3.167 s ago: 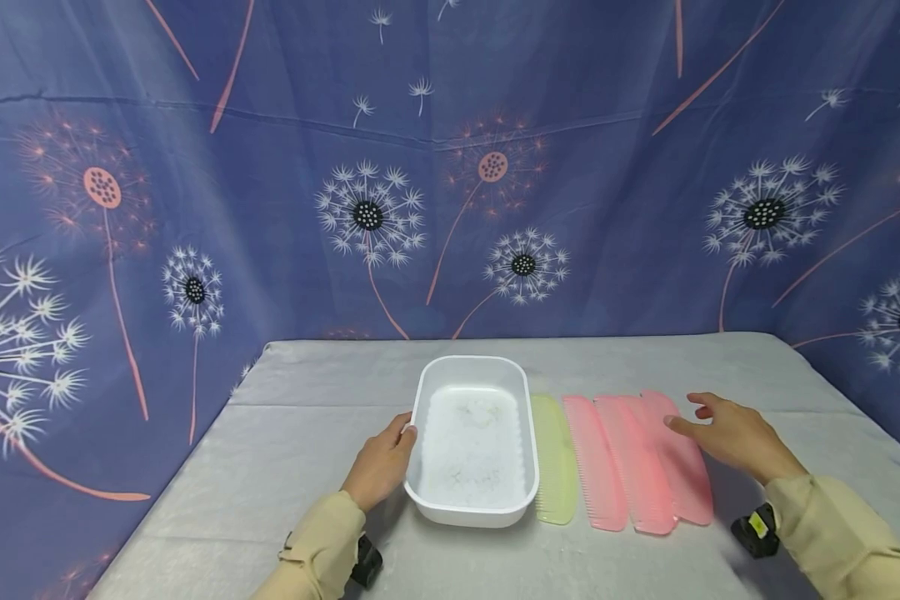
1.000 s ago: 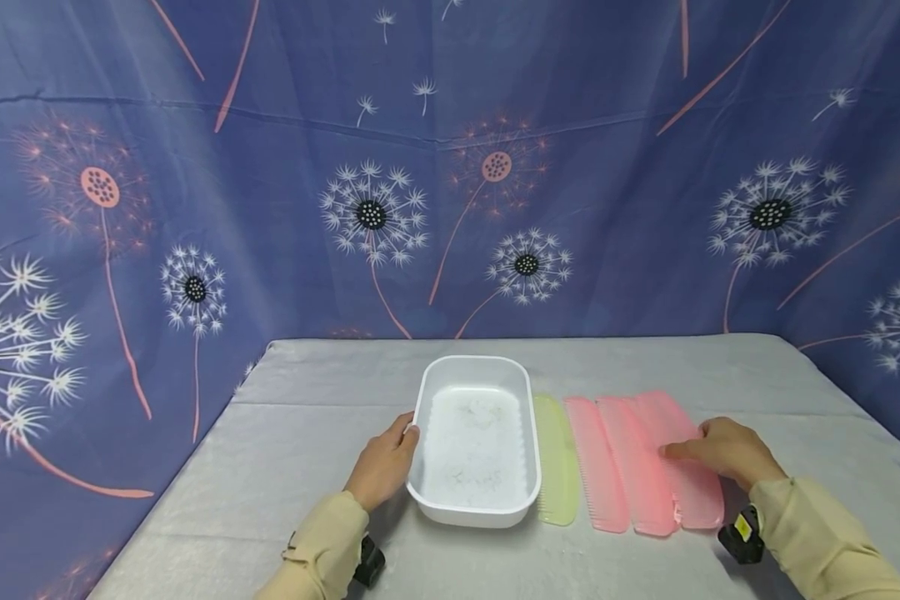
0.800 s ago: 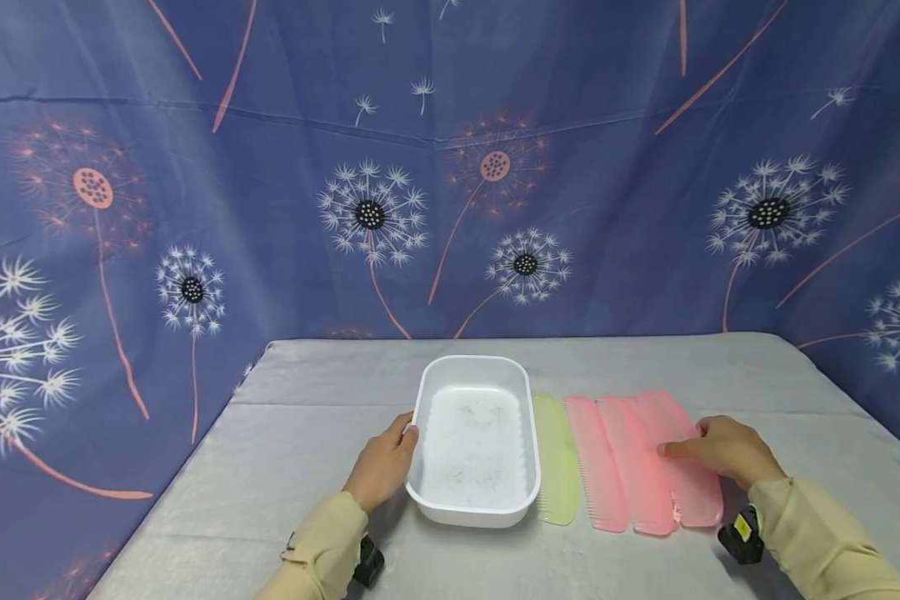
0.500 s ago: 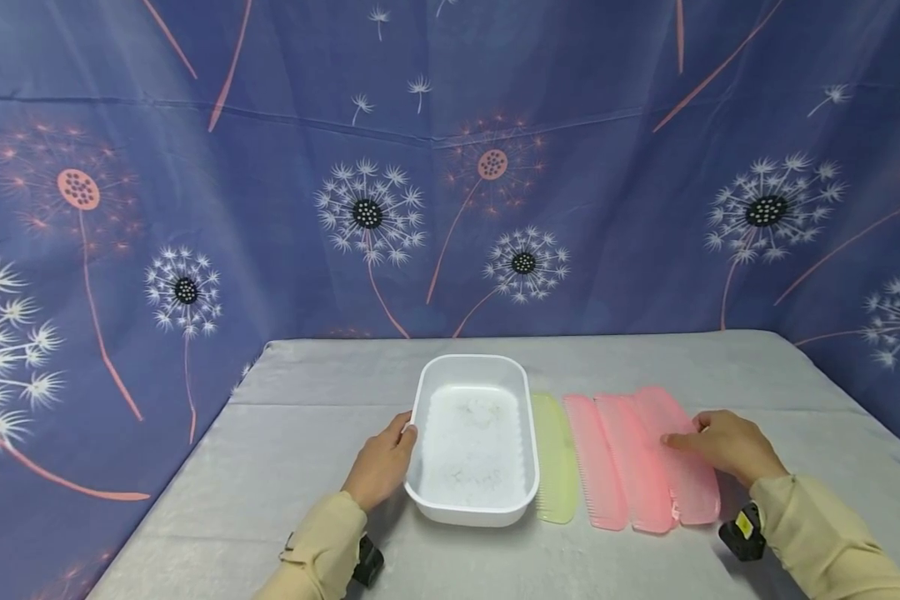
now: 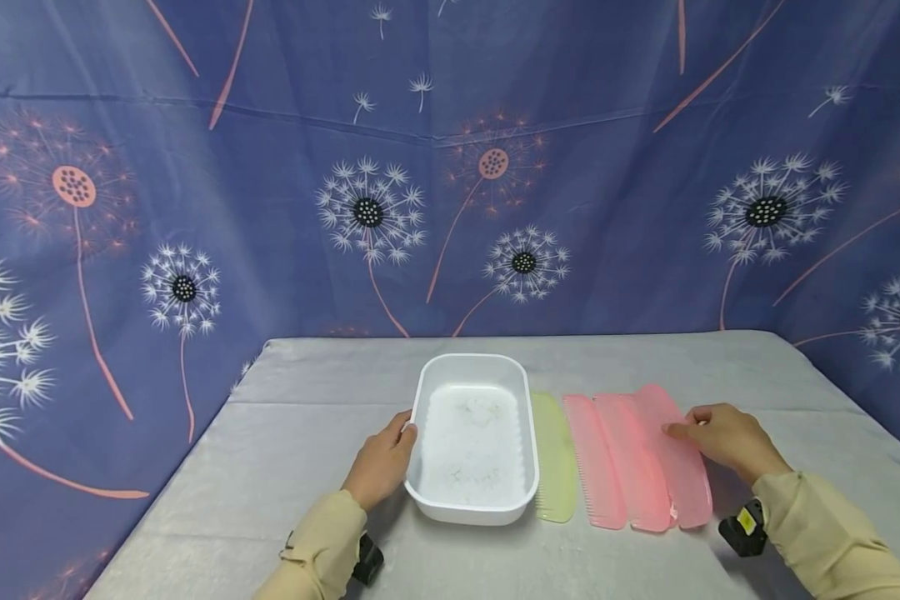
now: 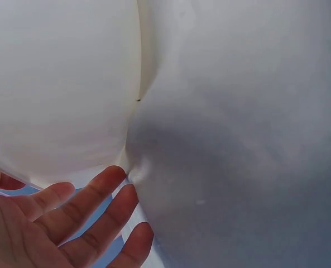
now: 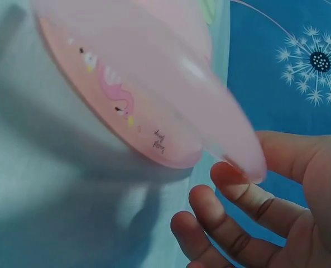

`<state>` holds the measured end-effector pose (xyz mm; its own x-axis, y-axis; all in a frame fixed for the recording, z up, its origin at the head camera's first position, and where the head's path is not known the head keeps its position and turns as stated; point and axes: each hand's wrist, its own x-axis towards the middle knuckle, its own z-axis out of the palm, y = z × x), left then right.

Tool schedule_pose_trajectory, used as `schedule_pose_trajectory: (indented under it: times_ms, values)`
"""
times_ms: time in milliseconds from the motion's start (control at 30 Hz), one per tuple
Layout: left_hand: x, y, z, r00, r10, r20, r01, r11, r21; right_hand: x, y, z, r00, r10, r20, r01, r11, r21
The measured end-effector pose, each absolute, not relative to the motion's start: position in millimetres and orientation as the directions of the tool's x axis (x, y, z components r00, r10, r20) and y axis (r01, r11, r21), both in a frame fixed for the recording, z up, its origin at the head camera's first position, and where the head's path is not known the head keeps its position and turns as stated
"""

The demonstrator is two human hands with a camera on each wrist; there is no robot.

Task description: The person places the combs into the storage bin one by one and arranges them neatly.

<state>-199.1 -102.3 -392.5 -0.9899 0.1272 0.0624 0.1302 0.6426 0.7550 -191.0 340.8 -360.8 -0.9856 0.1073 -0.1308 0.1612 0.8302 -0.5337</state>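
Note:
In the head view my left hand (image 5: 381,462) holds the left side of a white plastic tub (image 5: 472,510), thumb at the rim and fingers along the outer wall. My right hand (image 5: 735,437) pinches the rightmost pink comb (image 5: 681,458) by its right edge between thumb and index finger. The right wrist view has this pink comb (image 7: 210,106) tilted up over another pink comb with flamingo prints (image 7: 115,103); the other fingers spread below. Two more pink combs (image 5: 594,467) lie overlapping to its left. A pale green comb (image 5: 557,458) lies beside the tub.
A grey cloth (image 5: 307,517) covers the table. Behind and at both sides hangs a blue curtain with dandelion prints (image 5: 450,100). A black wrist camera (image 5: 744,529) sits under the right sleeve, another (image 5: 367,560) under the left.
The right hand came down from above the rightmost pink comb, took its edge and tilted it up; the comb's near end swung slightly left. The left hand and tub stayed put.

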Motion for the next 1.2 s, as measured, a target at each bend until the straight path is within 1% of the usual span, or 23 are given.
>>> schedule_pose_trajectory:
  times_ms: [333,500,767,1200]
  values:
    - [-199,-102,-391,-0.991,0.123,0.058,0.124,0.643,0.755,-189,337,-350,-0.987,0.085,-0.139,0.147,0.833,-0.534]
    - [-199,-102,-391,-0.991,0.122,0.061,0.125,0.646,0.753,-187,336,-345,-0.987,0.074,-0.141,0.141,0.818,-0.558]
    - [-198,-103,-390,-0.990,0.124,0.063,0.129,0.646,0.752,-186,329,-335,-0.992,0.065,-0.105,0.114,0.810,-0.576]
    - [-199,-103,-387,-0.988,0.138,0.064,0.139,0.647,0.749,-181,308,-323,-0.999,0.029,-0.044,0.049,0.824,-0.564]
